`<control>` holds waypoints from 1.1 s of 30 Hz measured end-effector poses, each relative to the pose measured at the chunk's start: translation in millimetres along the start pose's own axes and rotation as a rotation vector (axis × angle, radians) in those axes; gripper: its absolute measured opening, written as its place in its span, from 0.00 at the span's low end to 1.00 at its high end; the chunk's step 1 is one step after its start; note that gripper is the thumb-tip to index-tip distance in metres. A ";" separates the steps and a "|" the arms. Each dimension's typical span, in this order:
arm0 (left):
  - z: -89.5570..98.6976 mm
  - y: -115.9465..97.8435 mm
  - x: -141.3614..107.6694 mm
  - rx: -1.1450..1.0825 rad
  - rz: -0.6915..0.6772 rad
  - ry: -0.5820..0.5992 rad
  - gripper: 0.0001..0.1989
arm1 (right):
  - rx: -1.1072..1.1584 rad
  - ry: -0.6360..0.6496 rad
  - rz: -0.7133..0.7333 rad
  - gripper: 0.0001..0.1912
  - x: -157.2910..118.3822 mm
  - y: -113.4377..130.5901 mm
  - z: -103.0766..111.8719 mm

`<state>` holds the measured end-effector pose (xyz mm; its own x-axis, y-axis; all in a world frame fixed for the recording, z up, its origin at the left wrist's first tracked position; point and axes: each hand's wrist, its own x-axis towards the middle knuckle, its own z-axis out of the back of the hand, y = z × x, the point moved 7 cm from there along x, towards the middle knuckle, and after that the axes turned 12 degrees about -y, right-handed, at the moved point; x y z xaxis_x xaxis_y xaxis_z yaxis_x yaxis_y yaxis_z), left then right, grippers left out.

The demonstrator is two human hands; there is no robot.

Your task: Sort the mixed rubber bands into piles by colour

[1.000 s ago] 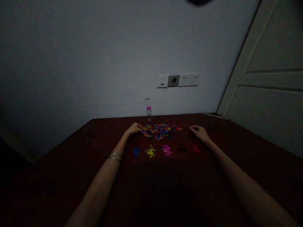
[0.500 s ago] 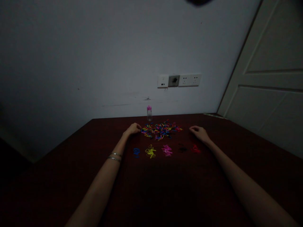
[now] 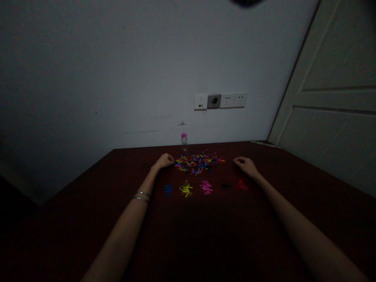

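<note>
The left hand (image 3: 165, 160) rests with its fingers at the near-left edge of a mixed pile of small coloured rubber bands (image 3: 198, 162), a blue one lying right by the fingertips — whether they pinch it, I cannot tell. The pile stretches rightward from those fingers, stopping just short of the right hand (image 3: 246, 166). There the fingers are curled, thumb and forefinger drawn close; I cannot tell if a band sits between them.

Nearer the wearer than both sets of fingers runs a row of sorted bands on the dark red tabletop (image 3: 202, 227): blue bands (image 3: 168, 190) below the left fingers, then yellow bands (image 3: 186, 189), pink bands (image 3: 206, 187), dark bands (image 3: 225, 184) (hard to make out in this dim light) and red bands (image 3: 241, 185) below the right fingers. Beyond the left fingers and to their right — behind the pile — a clear bottle (image 3: 184, 146) with a pink top stands upright.
</note>
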<state>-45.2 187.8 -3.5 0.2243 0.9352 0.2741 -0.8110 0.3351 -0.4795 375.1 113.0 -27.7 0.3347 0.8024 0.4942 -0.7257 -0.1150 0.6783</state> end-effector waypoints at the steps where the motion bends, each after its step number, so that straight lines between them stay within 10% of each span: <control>1: 0.3 1.2 0.7 -0.007 -0.008 -0.007 0.10 | 0.004 -0.001 0.007 0.14 0.3 -0.2 -0.4; 20: 33.3 -14.1 -4.6 -0.022 -0.011 -0.059 0.09 | -0.014 0.000 0.007 0.15 0.6 -1.0 -2.1; 33: 46.9 -41.5 -80.7 -0.138 -0.043 0.443 0.09 | -0.034 0.008 0.032 0.15 1.0 -0.9 -6.0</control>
<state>-55.0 93.0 33.4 0.4896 0.8689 -0.0725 -0.7234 0.3584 -0.5901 372.4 117.4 -31.2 0.3064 0.8034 0.5105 -0.7558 -0.1207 0.6436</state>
